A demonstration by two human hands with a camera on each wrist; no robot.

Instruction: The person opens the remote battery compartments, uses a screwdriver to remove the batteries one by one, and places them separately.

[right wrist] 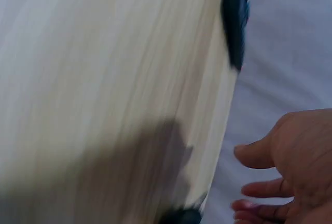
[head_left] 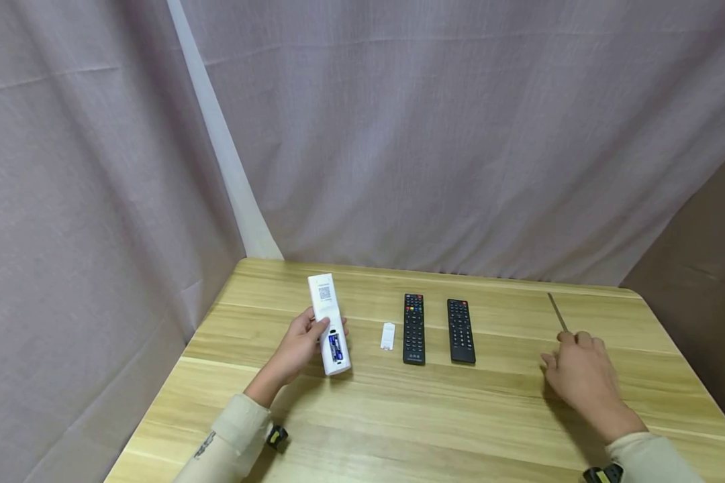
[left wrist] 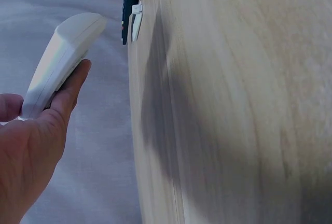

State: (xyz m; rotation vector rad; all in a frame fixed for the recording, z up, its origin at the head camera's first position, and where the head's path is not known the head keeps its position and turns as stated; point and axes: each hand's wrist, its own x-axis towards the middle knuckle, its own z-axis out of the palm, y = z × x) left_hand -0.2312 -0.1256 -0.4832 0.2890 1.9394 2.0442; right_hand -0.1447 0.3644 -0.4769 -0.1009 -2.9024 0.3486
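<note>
From my distant seat, the head view gives me the white remote [head_left: 321, 296] in the left hand [head_left: 299, 343], over the left part of the worktop [head_left: 435, 416]. The thumb lies on its back and fingertips show past the far edge, a hold that, I judge, leaves the open battery compartment [head_left: 333, 331] facing up and uncovered. Blue batteries [head_left: 335, 348] sit inside it. The small white cover [head_left: 387, 336], presumably from that compartment, lies just beside, left of the longer black remote [head_left: 413, 329] and the shorter black remote [head_left: 461, 331], both buttons up. Farther right, the right hand [head_left: 585, 376] is at the near end of a thin rod [head_left: 557, 311].

In the left wrist view I see the white remote edge-on, tilted, raised clear of the worktop and clamped between thumb and fingers.

In the right wrist view, thumb and fingers stand apart, with nothing visible between them. It's blurred; I can't tell whether fingertips touch the rod.
</note>
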